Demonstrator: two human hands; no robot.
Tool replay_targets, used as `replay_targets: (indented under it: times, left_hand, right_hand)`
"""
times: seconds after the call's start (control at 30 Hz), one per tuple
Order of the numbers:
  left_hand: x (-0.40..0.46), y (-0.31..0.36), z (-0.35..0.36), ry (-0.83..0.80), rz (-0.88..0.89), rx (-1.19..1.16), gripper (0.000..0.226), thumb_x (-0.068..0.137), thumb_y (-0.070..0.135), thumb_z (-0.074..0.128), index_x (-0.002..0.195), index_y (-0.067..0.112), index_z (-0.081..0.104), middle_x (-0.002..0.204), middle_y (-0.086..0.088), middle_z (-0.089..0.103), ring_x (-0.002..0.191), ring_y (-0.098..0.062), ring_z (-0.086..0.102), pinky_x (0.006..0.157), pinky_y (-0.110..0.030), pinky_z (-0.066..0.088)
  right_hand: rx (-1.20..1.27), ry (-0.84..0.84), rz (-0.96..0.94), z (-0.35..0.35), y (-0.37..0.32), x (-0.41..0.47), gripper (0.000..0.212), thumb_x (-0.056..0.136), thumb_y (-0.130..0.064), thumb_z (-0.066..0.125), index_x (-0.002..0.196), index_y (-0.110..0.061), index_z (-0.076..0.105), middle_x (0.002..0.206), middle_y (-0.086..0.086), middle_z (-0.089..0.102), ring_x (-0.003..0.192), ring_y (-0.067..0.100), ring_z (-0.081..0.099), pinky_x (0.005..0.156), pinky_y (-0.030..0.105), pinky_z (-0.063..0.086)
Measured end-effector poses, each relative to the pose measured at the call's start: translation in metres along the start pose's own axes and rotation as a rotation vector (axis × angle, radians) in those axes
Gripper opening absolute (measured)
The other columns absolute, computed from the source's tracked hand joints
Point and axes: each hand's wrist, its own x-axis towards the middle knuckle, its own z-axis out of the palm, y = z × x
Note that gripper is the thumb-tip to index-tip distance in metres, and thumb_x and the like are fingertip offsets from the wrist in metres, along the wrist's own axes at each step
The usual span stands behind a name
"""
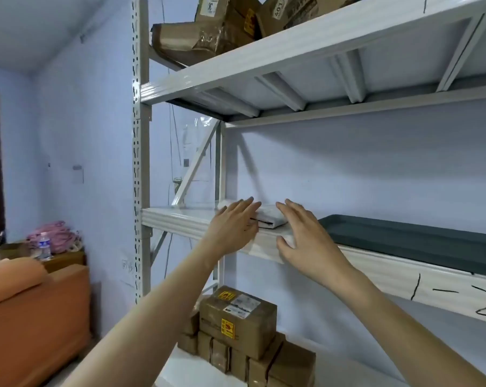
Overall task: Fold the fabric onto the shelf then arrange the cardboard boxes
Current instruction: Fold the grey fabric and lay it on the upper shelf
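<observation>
A folded white fabric lies on the middle shelf of a white metal rack, near the front edge. My left hand rests flat against its left side, fingers stretched out. My right hand hovers at its right side with fingers spread, the thumb over the shelf's front lip; whether it touches the fabric is unclear. Neither hand grips anything. Taped cardboard boxes are stacked on the lower shelf below my arms. More cardboard boxes sit crumpled on the top shelf.
A dark grey tray lies on the middle shelf right of the fabric. The rack's perforated upright stands at left. An orange cabinet with a water bottle and pink cord is at lower left.
</observation>
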Motion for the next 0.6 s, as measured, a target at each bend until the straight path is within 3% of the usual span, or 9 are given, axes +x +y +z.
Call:
replay_targets:
  times: [0.13,0.27,0.43,0.6]
  left_hand:
    - [0.010,0.005,0.001,-0.045,-0.067,-0.036,0.047,0.092,0.030,0.040,0.139,0.025,0.043,0.143,0.001,0.050,0.132,-0.020,0.044,0.108,-0.038,0.029]
    - [0.007,0.004,-0.002,0.035,-0.083,-0.062,0.031,0.089,0.030,0.046,0.111,0.023,0.067,0.113,0.000,0.070,0.108,-0.024,0.060,0.091,-0.034,0.036]
    - [-0.012,0.001,-0.021,0.236,0.048,-0.054,0.026,0.093,0.031,0.050,0.103,0.016,0.069,0.095,-0.002,0.068,0.088,-0.024,0.064,0.074,-0.025,0.033]
    - [-0.058,-0.008,-0.058,0.380,0.272,-0.060,0.029,0.096,0.027,0.040,0.106,0.012,0.062,0.095,-0.011,0.058,0.065,-0.032,0.060,0.053,-0.036,0.044]
  right_hand:
    - [0.028,0.034,-0.012,0.005,0.007,0.009,0.059,0.093,-0.024,0.045,0.147,-0.019,0.022,0.156,-0.003,0.022,0.143,0.014,0.018,0.114,0.026,0.018]
    - [0.039,0.065,-0.024,0.008,0.004,0.015,0.055,0.092,-0.021,0.046,0.144,-0.017,0.029,0.152,-0.002,0.031,0.140,0.013,0.026,0.111,0.023,0.020]
    - [0.047,0.100,0.009,0.011,-0.008,0.011,0.048,0.091,-0.024,0.049,0.138,-0.015,0.039,0.143,0.002,0.044,0.131,0.018,0.039,0.103,0.025,0.030]
    - [0.125,0.143,0.015,0.015,-0.040,0.002,0.050,0.092,-0.038,0.050,0.136,-0.018,0.037,0.136,0.004,0.051,0.122,0.021,0.049,0.091,0.029,0.037]
